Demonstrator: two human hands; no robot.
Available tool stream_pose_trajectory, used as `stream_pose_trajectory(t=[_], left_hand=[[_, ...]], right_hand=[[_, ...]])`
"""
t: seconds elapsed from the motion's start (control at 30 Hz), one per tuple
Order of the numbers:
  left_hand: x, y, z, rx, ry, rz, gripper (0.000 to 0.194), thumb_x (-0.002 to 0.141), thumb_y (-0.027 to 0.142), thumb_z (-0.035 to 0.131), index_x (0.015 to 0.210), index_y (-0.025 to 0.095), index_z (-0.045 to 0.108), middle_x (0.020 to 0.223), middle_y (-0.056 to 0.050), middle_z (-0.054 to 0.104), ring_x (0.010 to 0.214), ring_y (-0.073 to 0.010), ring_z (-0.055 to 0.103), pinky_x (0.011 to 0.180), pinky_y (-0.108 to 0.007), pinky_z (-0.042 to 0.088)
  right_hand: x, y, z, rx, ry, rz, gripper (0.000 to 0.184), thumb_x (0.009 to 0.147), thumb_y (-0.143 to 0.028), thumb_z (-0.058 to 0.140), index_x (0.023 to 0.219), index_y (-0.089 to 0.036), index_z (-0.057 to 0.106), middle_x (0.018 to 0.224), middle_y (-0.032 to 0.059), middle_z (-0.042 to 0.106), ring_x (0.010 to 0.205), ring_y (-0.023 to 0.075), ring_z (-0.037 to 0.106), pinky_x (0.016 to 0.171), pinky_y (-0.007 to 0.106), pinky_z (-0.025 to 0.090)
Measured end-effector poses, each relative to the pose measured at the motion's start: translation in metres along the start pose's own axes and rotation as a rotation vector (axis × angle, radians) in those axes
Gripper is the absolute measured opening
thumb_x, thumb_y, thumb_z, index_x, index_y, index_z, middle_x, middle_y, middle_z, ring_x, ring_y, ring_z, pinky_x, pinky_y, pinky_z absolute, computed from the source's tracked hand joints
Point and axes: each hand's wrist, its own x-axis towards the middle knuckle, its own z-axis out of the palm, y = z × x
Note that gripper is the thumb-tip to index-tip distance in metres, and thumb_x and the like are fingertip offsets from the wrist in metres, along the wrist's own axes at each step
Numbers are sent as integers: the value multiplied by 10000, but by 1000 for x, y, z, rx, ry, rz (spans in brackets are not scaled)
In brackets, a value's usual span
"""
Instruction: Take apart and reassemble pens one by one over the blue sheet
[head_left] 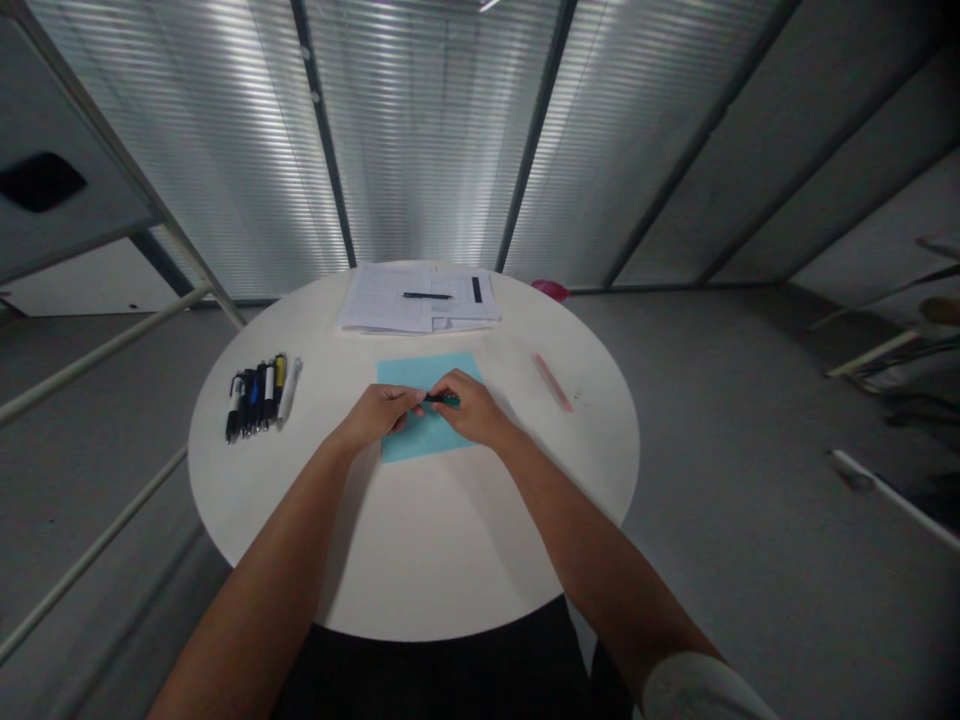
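Left hand (379, 415), right hand (469, 408) grasp pen (442, 399) over blue sheet (409, 372); pens (259, 395) at 9 o'clock. Pen handling underway; next move calls for steady grip.

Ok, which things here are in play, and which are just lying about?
In play:
left hand
right hand
black-and-green pen
blue paper sheet

Lying about:
row of pens
stacked papers
black pen
pink strip

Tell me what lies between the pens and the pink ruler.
Head view: a light blue sheet, under the left hand and right hand holding a black-and-green pen.
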Motion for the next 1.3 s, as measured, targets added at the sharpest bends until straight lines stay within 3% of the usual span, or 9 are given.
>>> stream_pose_trajectory(t=[0.3, 0.53, 0.7, 0.87, 1.07, 1.3], left_hand=[[1, 1, 0, -88, -6, 17, 374, 737, 462, 640, 923, 153, 736, 684, -20, 640, 429, -67, 406, 406, -216, 279], [3, -1, 1, -190, -60, 7, 497, 729, 443, 670, 1121, 139, 639, 768, -48, 677, 415, -60, 438, 393, -207, 279], [2, 2, 3, -188, -72, -4, 442, 717, 433, 691, 1030, 138, 585, 750, -51, 679, 400, -65, 463, 363, -199, 264], [1, 4, 3, -230, 4, -2, 458, 690, 449, 723, 988, 190, 492, 664, 11, 639, 366, -58, 452, 360, -179, 255], [2, 4, 2, -251, 122, 48, 322, 726, 441, 682, 774, 177, 504, 545, 48, 535, 368, -45, 387, 361, -183, 251], [4, 1, 1, -274, 105, 36, 288, 714, 405, 684, 810, 166, 554, 595, 26, 567, 386, -51, 409, 376, -194, 257]], right_hand=[[0, 5, -2, -23, -51, -52, 181, 890, -247, 548, 1031, -234, 661, 962, 45, 631, 948, 159, 574, 881, 319, 451], [-2, 4, 2, -25, -16, 26, 152, 815, -176, 586, 965, -198, 577, 931, 26, 592, 873, 148, 558, 784, 294, 467], [-1, 7, 3, -3, -32, 5, 101, 819, -168, 573, 911, -206, 586, 912, 16, 591, 875, 144, 560, 799, 292, 457], [0, 7, 2, -28, -16, 22, 129, 820, -163, 570, 935, -212, 601, 925, 20, 599, 885, 148, 563, 806, 297, 455], [0, 8, 1, -36, -11, 3, 121, 845, -201, 579, 959, -211, 615, 936, 31, 613, 894, 153, 576, 810, 292, 461], [-1, 5, -4, -81, -47, -14, 203, 915, -287, 505, 1053, -242, 646, 990, 44, 640, 959, 162, 580, 876, 314, 446]])
